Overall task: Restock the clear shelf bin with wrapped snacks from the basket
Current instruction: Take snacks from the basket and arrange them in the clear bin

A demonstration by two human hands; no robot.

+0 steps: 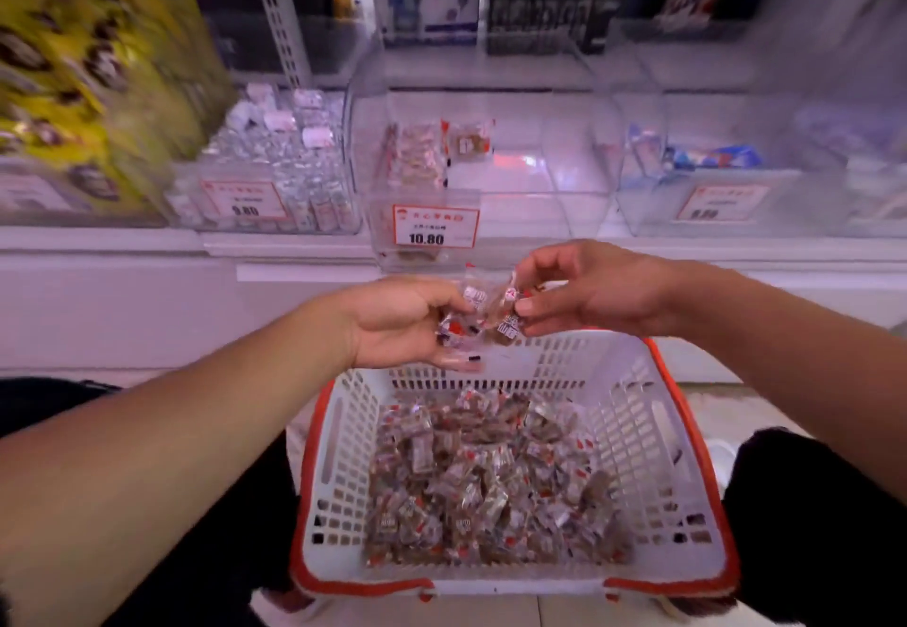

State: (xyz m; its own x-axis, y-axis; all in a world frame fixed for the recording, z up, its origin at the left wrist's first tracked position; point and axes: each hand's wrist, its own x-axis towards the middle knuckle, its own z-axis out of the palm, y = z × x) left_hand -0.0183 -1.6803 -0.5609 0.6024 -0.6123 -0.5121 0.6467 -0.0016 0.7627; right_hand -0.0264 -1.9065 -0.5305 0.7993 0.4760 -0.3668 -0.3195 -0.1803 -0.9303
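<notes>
A white basket with a red rim (633, 430) sits on the floor between my knees, its bottom covered with several clear-wrapped brown snacks (491, 484). Above its far edge my left hand (397, 322) holds a small bunch of wrapped snacks (461, 327) in its curled fingers. My right hand (594, 290) pinches one of these snacks (510, 310) between thumb and fingers. Straight ahead on the shelf stands the clear bin (520, 175) with a 10.80 price tag (434, 226); a few wrapped snacks (437, 153) lie at its left side.
A clear bin of silver-white sweets (284, 160) stands to the left, with yellow packets (93, 87) further left. A clear bin with blue-wrapped items (706, 170) stands to the right. Boxes line the upper shelf. The white shelf ledge (294, 244) runs across in front of the bins.
</notes>
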